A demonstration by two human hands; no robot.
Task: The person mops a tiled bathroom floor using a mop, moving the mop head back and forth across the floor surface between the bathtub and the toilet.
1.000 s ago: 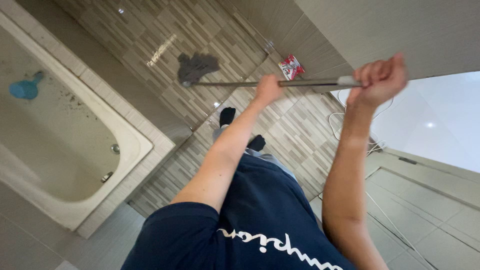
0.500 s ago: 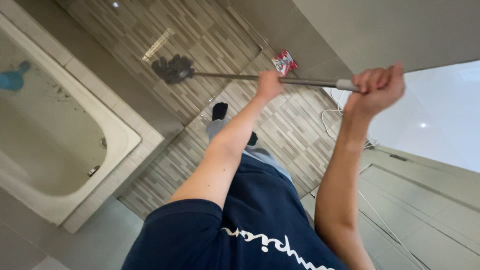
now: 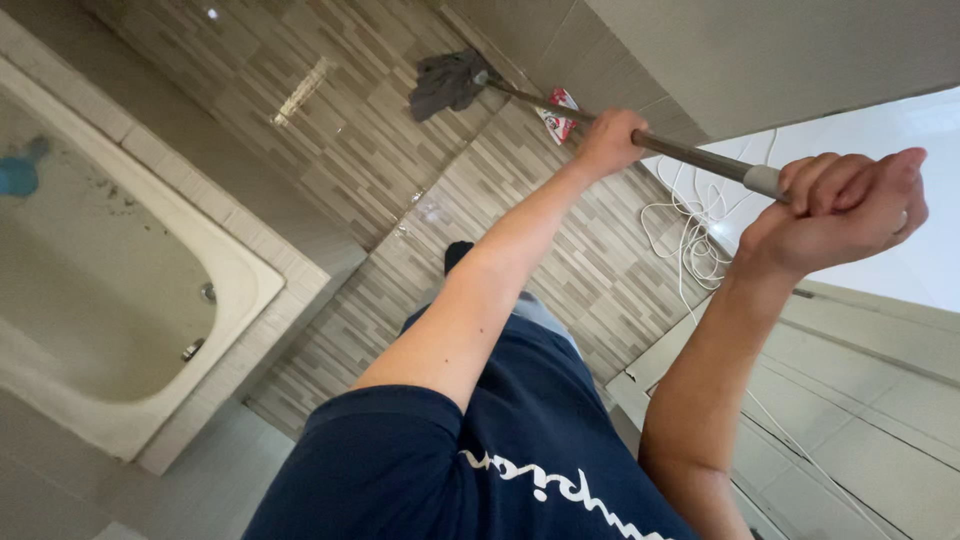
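From the head camera: the mop point(image 3: 600, 120) is mid-stroke across the tiled floor point(image 3: 560, 250); the left hand point(image 3: 610, 140) is wrapped around the mop's shaft partway down, and the right hand point(image 3: 845, 205) is clenched over its upper end; the grey mop head point(image 3: 445, 82) lies on the floor beyond the left hand, near the wall point(image 3: 760, 60), well apart from the bathtub point(image 3: 240, 290); the shaft's long axis runs from the right hand down and away toward that head; by my judgement this is a scrubbing stroke, and the next pass calls for both grips kept firm, steering wide of the white cable point(image 3: 690, 235) and the small packet point(image 3: 557, 115) beside the mop.
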